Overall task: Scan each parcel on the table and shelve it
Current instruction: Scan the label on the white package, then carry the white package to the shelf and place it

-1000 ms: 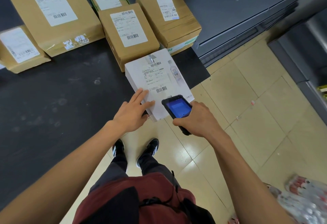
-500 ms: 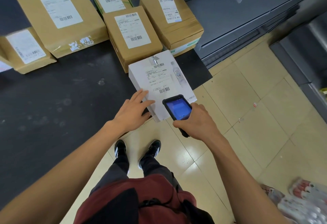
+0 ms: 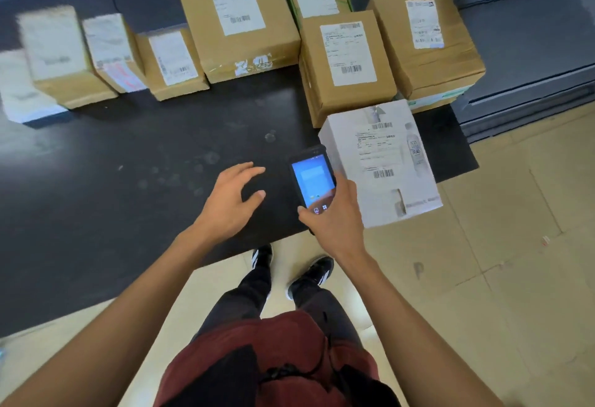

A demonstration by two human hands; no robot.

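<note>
A white parcel (image 3: 383, 162) with a barcode label stands at the front right corner of the black table (image 3: 128, 187), hanging a little over the edge. My right hand (image 3: 335, 216) grips a black handheld scanner (image 3: 310, 181) with a lit blue screen, just left of the white parcel. My left hand (image 3: 233, 200) hovers over the bare table with fingers spread and loosely bent, holding nothing, left of the scanner. Behind the white parcel sit several brown labelled cartons, the nearest one (image 3: 346, 65) touching its back.
More brown cartons (image 3: 238, 17) and a white package (image 3: 22, 91) line the table's far side to the left. Grey metal shelving (image 3: 528, 52) stands at the right. Tiled floor (image 3: 483, 278) lies right of the table; my feet are at its front edge.
My left hand has let go of the white parcel and moved left over the table. The scanner has shifted from the parcel's near end to its left side. The view has turned left.
</note>
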